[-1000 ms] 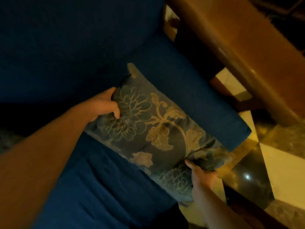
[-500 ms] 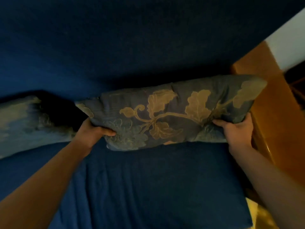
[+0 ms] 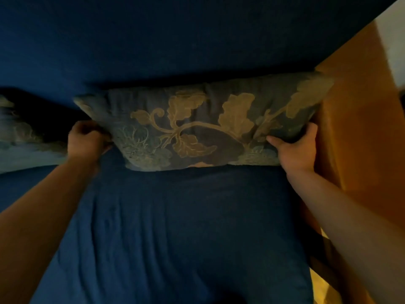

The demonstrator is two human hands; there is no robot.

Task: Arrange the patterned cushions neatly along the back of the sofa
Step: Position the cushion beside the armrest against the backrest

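Note:
A blue-grey cushion with a gold leaf pattern point(image 3: 203, 126) stands on its long edge against the back of the dark blue sofa point(image 3: 175, 40), at the right end of the seat. My left hand point(image 3: 86, 139) grips the cushion's lower left corner. My right hand point(image 3: 295, 148) holds its lower right corner, thumb on the front face. A second patterned cushion point(image 3: 22, 139) lies against the sofa back at the far left, partly cut off by the frame edge.
A wooden armrest or side panel point(image 3: 361, 128) runs along the sofa's right end, touching the cushion's right corner. The blue seat cushion point(image 3: 175, 238) spreads below my hands. A strip of pale floor point(image 3: 322, 288) shows at the lower right.
The cushion went from lying slanted on the seat edge to standing against the sofa back at the right end. Both hands kept their hold and moved it back and slightly right.

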